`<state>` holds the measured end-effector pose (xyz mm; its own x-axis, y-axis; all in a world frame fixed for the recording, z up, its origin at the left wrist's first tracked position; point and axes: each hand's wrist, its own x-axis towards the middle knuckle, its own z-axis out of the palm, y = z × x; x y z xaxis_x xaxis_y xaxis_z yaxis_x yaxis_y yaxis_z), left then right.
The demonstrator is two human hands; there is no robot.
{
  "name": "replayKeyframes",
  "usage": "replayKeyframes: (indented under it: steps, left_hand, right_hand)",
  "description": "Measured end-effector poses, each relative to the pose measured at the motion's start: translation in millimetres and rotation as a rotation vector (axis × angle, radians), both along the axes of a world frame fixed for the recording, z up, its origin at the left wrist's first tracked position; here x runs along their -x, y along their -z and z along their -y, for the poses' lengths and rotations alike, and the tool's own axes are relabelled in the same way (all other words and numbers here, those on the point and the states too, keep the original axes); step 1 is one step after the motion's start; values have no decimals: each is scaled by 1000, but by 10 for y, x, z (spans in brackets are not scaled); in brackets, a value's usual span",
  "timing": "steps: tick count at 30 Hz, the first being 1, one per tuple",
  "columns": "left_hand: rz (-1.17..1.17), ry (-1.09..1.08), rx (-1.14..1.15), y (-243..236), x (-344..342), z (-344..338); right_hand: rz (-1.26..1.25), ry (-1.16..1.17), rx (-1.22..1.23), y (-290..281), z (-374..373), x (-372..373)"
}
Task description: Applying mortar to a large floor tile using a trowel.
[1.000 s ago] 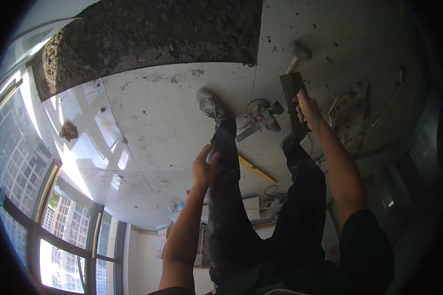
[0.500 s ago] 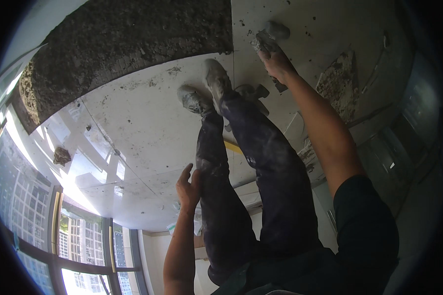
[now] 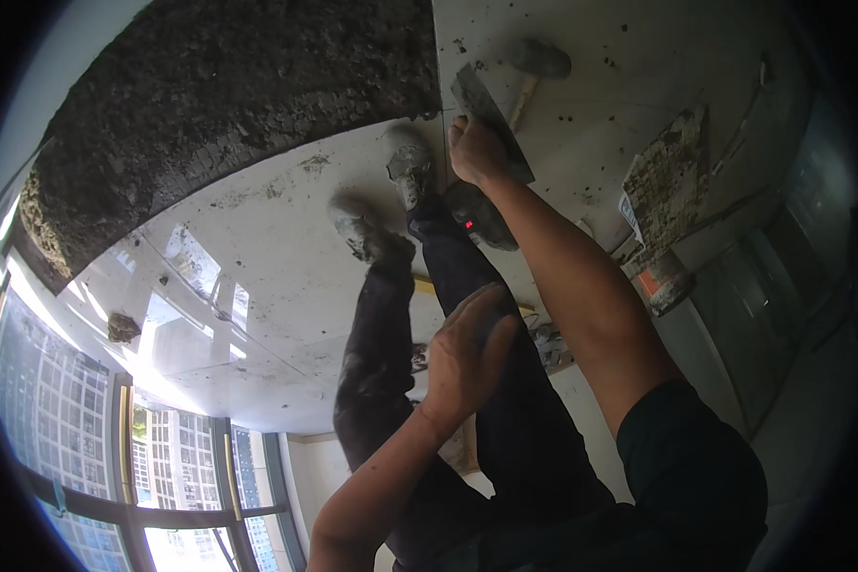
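Note:
My right hand [image 3: 477, 151] is closed around a flat rectangular steel trowel [image 3: 505, 129], held above the pale tiles just right of my shoes. The trowel's handle is hidden by my fingers. My left hand [image 3: 464, 357] is empty over my right leg, fingers stretched out together and thumb apart. Beyond the trowel lies a mallet with a dark grey head [image 3: 541, 59] and a light handle [image 3: 522, 103]. Partly behind my right forearm sits a dark tool with a small red lit display [image 3: 481, 217].
Rough dark mortar [image 3: 257, 76] fills the upper left, ending at the tile edge. A mortar-crusted board [image 3: 670, 181] lies to the right. A yellow bar [image 3: 423, 285] passes behind my legs. One mortar lump [image 3: 122, 328] rests near the windows [image 3: 167, 448].
My right hand has drawn the trowel left and nearer, away from the mallet. From beside my left knee, my left hand has swung right across my legs. The view has shifted slightly.

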<state>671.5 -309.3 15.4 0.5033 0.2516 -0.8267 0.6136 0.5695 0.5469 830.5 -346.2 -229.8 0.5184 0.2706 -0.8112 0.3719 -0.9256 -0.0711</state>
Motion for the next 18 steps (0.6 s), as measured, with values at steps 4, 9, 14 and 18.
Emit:
replayKeyframes:
  steps: [4,9,14,18]
  left_hand:
    - [118,7,-50,51,-189,-66]
    - [132,-4,9,514,173,64]
    - [98,53,51,828,760,185]
    - [38,91,8,734,1004,107]
  right_hand:
    - [91,10,-107,283,-276,-7]
    - [206,-59,-69,705,-655,26]
    - [237,-124,-15,856,-220,546]
    - [280,91,135,695,-17,760]
